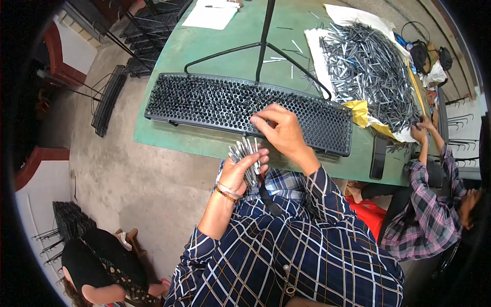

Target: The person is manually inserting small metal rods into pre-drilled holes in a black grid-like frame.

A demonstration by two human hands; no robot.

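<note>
A long black rack [327, 128] full of small holes lies along the near table edge, with a black wire handle [265, 43] rising from its far side. Dark pieces stick up from its left and middle holes; towards the right the holes look bare. My left hand [239, 171], just off the table edge, is closed around a bundle of thin grey metal strips [244, 151], their ends pointing up. Over the middle of the rack, my right hand [281, 128] has thumb and fingers pinched together. Whatever sits between those fingertips is too small to make out.
A heap of similar strips [368, 71] covers a sheet at the right of the green table [174, 138]. A phone [378, 157] lies near the right edge, and paper [210, 16] at the far left. Another person [427, 215] reaches to the heap. More racks [108, 100] stand on the floor.
</note>
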